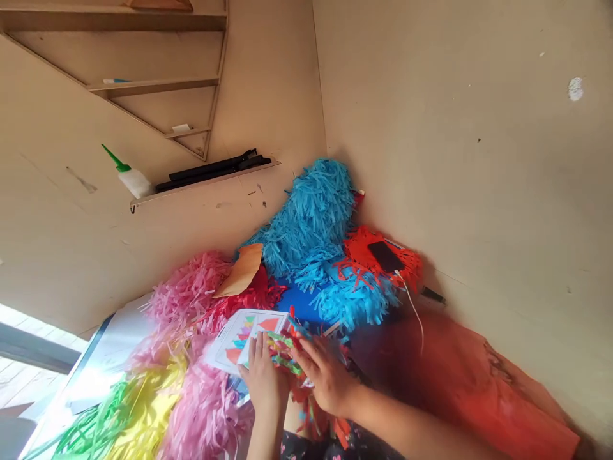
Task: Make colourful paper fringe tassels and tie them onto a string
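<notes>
Fingers stretched, my left hand lies against the lower edge of a white sheet that bears red, blue and green shapes. Beside it, my right hand has its fingers extended over a bunch of multicoloured paper strips. Some strips sit between the two hands, and red fringe hangs below them. The undersides of both hands and my right thumb are hidden. A thin blue and red piece sticks up by the right fingertips; I cannot make out what it is.
Fringed paper heaps surround the hands: blue, pink, yellow, green and red. A phone with a white cable rests on the red fringe. Brown paper lies left; a glue bottle stands on a wall shelf.
</notes>
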`<state>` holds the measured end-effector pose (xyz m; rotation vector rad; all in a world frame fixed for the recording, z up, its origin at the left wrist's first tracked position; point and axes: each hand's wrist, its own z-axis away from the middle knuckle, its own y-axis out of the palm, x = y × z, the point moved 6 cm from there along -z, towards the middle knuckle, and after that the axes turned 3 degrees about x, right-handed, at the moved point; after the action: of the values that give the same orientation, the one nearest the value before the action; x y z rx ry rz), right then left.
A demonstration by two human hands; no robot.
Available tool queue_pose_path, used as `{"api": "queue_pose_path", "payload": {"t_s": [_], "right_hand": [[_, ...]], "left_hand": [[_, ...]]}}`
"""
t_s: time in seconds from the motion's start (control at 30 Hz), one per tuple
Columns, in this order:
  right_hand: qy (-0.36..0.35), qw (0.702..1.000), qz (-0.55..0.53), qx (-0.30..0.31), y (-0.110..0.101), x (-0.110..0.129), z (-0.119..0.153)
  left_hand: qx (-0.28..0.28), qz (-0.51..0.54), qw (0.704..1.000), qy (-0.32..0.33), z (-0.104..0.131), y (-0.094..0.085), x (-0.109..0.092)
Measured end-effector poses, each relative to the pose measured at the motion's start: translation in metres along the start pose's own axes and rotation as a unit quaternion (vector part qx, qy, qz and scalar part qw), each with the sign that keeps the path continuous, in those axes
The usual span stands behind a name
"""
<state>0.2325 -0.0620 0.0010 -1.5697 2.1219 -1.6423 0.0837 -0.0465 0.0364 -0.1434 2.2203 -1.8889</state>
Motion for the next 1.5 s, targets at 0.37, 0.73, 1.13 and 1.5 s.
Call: {"api": "queue_pose_path", "payload": {"t_s": [0.37, 0.73, 1.13, 1.5], "right_hand": [[0.026, 0.977, 0.127, 0.168, 0.022, 0.009, -0.009], [-0.045, 0.951, 0.262, 0.159, 0.053, 0.029, -0.007], [-0.18, 0.933, 0.208, 0.234, 0.014, 0.019, -0.018], [0.069, 0.977, 0.118, 0.164, 0.021, 0.001, -0.049]], "left_hand": [[-0.002, -0.085, 0.996, -0.005, 0.004, 0.021, -0.009], [0.007, -0.071, 0.997, 0.005, 0.007, 0.022, -0.008], [-0.019, -0.054, 0.998, -0.007, 0.003, 0.02, -0.006], [0.043, -0.069, 0.996, 0.027, 0.009, 0.014, -0.012]]}}
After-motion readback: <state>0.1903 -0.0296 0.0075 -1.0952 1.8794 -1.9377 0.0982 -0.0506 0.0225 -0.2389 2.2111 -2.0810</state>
